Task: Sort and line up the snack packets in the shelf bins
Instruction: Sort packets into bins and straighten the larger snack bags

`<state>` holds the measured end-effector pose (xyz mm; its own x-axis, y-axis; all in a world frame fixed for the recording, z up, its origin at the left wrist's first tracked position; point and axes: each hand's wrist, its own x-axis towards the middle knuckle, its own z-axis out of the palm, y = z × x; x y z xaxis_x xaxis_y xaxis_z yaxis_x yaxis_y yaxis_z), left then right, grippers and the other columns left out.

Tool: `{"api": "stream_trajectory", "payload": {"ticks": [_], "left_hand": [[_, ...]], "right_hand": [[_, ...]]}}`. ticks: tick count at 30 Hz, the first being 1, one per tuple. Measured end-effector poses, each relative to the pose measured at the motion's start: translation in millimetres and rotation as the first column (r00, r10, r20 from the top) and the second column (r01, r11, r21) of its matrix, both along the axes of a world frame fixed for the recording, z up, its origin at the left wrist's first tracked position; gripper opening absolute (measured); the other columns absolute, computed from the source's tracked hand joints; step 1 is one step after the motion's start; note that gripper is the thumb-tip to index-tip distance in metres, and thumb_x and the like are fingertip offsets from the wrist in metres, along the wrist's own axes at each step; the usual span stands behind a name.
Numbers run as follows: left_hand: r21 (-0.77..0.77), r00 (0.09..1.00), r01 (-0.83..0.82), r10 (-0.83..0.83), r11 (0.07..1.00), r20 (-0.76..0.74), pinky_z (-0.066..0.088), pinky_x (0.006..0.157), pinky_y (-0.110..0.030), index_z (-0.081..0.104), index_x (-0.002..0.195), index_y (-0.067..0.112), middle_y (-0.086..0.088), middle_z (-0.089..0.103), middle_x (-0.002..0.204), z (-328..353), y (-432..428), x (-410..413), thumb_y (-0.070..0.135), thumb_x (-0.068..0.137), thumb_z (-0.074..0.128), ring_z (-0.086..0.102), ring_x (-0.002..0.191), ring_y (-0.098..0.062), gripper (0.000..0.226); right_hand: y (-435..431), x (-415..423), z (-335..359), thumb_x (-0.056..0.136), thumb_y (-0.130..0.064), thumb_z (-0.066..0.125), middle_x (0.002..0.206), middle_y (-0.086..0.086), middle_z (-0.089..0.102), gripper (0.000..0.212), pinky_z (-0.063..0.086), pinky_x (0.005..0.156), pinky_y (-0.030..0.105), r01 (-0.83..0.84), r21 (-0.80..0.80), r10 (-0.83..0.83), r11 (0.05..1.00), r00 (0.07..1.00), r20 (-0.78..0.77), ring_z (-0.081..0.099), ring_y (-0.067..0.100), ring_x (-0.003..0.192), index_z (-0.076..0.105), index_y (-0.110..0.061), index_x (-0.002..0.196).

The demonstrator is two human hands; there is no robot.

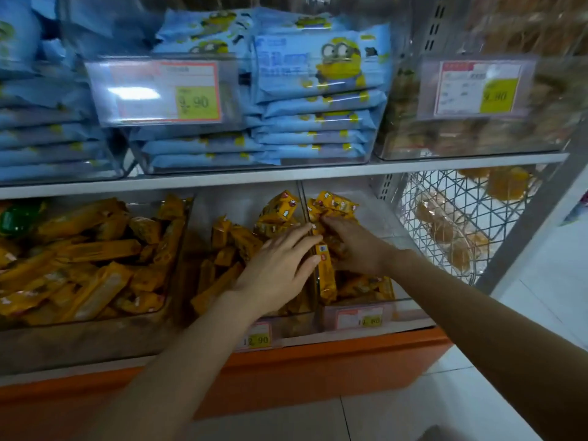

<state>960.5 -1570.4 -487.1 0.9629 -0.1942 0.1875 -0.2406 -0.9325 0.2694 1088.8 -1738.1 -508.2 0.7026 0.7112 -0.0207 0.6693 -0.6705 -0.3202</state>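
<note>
Yellow snack packets point(276, 207) fill clear bins on the lower shelf. My left hand point(280, 265) lies flat with straight fingers over packets in the middle bin point(191, 224), its fingertips touching an upright yellow packet point(326, 276) at the divider. My right hand point(353, 246) reaches into the right bin point(375, 214) and its curled fingers grip yellow packets point(334, 203) near the back of the pile. The palm side of the right hand is hidden.
A left bin point(79, 332) holds longer yellow bars. The upper shelf carries bins of blue packets point(318, 100) with price tags point(165, 90). A wire basket point(445, 224) with wrapped pastries stands at the right. An orange base point(318, 367) runs below.
</note>
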Motion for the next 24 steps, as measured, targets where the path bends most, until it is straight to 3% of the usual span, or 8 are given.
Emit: {"api": "stream_trajectory", "payload": {"ticks": [5, 9, 11, 14, 17, 20, 22, 24], "left_hand": [[0.000, 0.995, 0.038, -0.038, 0.999, 0.092, 0.009, 0.111, -0.025, 0.044, 0.137, 0.024, 0.004, 0.025, 0.154, -15.2, 5.2, 7.5, 0.051, 0.093, 0.010, 0.010, 0.143, -0.009, 0.062], [-0.036, 0.993, 0.033, -0.029, 0.999, 0.113, 0.018, 0.105, -0.026, 0.048, 0.133, 0.024, 0.004, 0.029, 0.151, -18.5, 3.0, 9.2, 0.048, 0.094, 0.014, 0.026, 0.138, -0.013, 0.057], [-0.031, 0.993, 0.037, -0.033, 0.999, 0.116, 0.020, 0.102, -0.027, 0.049, 0.132, 0.023, 0.004, 0.029, 0.151, -18.5, 2.2, 10.2, 0.047, 0.095, 0.015, 0.030, 0.136, -0.014, 0.056], [-0.028, 0.992, 0.043, -0.039, 0.999, 0.118, 0.025, 0.099, -0.028, 0.051, 0.130, 0.021, 0.002, 0.033, 0.149, -18.6, 1.2, 11.0, 0.046, 0.095, 0.018, 0.036, 0.132, -0.017, 0.054], [-0.041, 0.996, 0.036, -0.032, 0.998, 0.088, 0.026, 0.104, -0.031, 0.049, 0.132, 0.023, 0.004, 0.030, 0.151, -14.7, 0.7, 10.0, 0.049, 0.093, 0.015, 0.035, 0.134, -0.017, 0.057], [0.031, 0.999, 0.038, -0.039, 0.999, 0.024, 0.008, 0.110, -0.027, 0.037, 0.142, 0.031, 0.009, 0.022, 0.155, -6.2, 6.2, 4.2, 0.052, 0.091, 0.007, 0.021, 0.141, -0.013, 0.063], [0.117, 0.997, 0.034, -0.041, 0.993, 0.065, 0.010, 0.113, -0.031, 0.036, 0.143, 0.030, 0.004, 0.030, 0.152, 1.0, 16.3, -7.5, 0.047, 0.095, 0.013, 0.026, 0.140, -0.016, 0.056], [0.161, 0.982, -0.024, -0.006, 0.987, 0.187, 0.031, 0.107, -0.039, 0.044, 0.137, 0.024, -0.003, 0.048, 0.139, 8.4, 34.2, -26.9, 0.037, 0.097, 0.026, 0.046, 0.126, -0.022, 0.045]], "right_hand": [[18.4, 21.9, -2.5, 0.087, -0.027, 0.054, 0.159, -0.002, 0.007, 0.081, 0.009, 0.117, 0.041, -0.147, -0.421, 0.185, 0.895, 0.981, 0.051, 0.011, 0.020, 0.145, 0.005, -0.030, 0.151], [-11.7, 34.2, -11.2, 0.090, -0.063, 0.024, 0.157, -0.009, 0.014, 0.064, 0.019, 0.114, 0.043, -0.104, -0.566, 0.277, 0.818, 0.933, 0.228, 0.023, 0.024, 0.141, 0.035, -0.031, 0.144], [-32.0, 36.2, -15.6, 0.089, -0.064, 0.024, 0.158, -0.011, 0.011, 0.063, 0.021, 0.114, 0.043, -0.076, -0.577, 0.249, 0.813, 0.941, 0.227, 0.024, 0.025, 0.141, 0.036, -0.033, 0.143], [-55.4, 33.8, -19.8, 0.097, -0.045, 0.036, 0.157, -0.012, 0.014, 0.047, 0.026, 0.113, 0.038, -0.061, -0.523, 0.187, 0.850, 0.963, 0.192, 0.023, 0.020, 0.142, 0.038, -0.031, 0.142], [-61.1, 23.4, -10.2, 0.097, -0.034, 0.040, 0.150, -0.010, 0.031, 0.037, 0.038, 0.102, 0.036, -0.019, -0.518, 0.128, 0.855, 0.976, 0.176, 0.045, 0.020, 0.129, 0.050, -0.027, 0.132], [-49.9, 5.6, 6.5, 0.094, -0.024, 0.044, 0.151, -0.004, 0.032, 0.047, 0.028, 0.110, 0.036, 0.055, -0.444, 0.039, 0.894, 0.979, 0.199, 0.033, 0.023, 0.136, 0.038, -0.030, 0.141], [-31.2, -14.8, 22.7, 0.092, -0.012, 0.047, 0.148, 0.001, 0.036, 0.053, 0.028, 0.108, 0.034, 0.081, -0.233, -0.015, 0.969, 0.962, 0.273, 0.033, 0.024, 0.135, 0.036, -0.025, 0.142], [-4.6, -41.2, 38.8, 0.092, -0.005, 0.049, 0.130, 0.008, 0.052, 0.042, 0.039, 0.096, 0.033, 0.013, 0.091, -0.042, 0.996, 0.945, 0.325, 0.048, 0.028, 0.120, 0.048, -0.015, 0.133]]}}
